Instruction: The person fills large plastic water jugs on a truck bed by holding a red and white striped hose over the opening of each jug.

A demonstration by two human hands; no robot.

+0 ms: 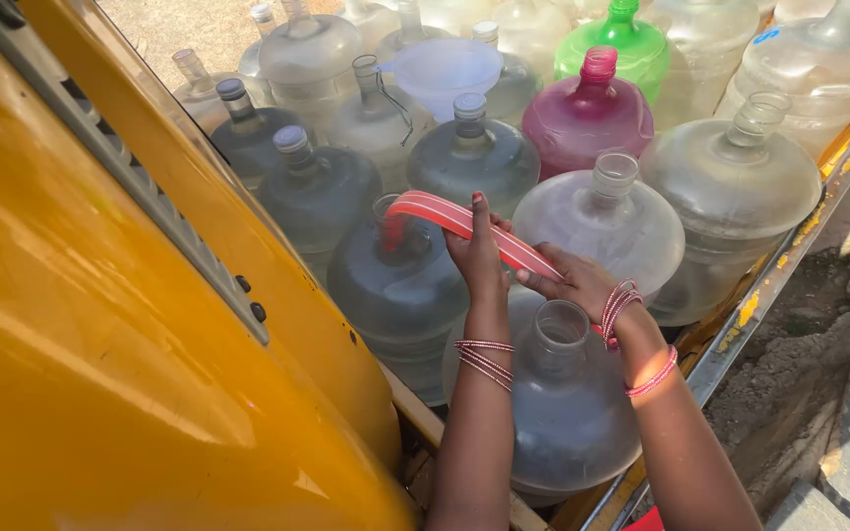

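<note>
My left hand (477, 254) and my right hand (575, 280) both grip a flat red hose with pale stripes (445, 213). The hose's far end dips into the open neck of a large clear water jug (400, 280). Just below my hands stands another clear jug (568, 393) with an open neck. Bangles circle both my wrists.
Many big water jugs fill the truck bed: clear ones, a magenta one (587, 116), a green one (617, 44). A white funnel (445, 69) rests among them. A yellow vehicle panel (100, 324) rises at left. The bed's metal edge (769, 285) and dirt ground (819, 364) lie right.
</note>
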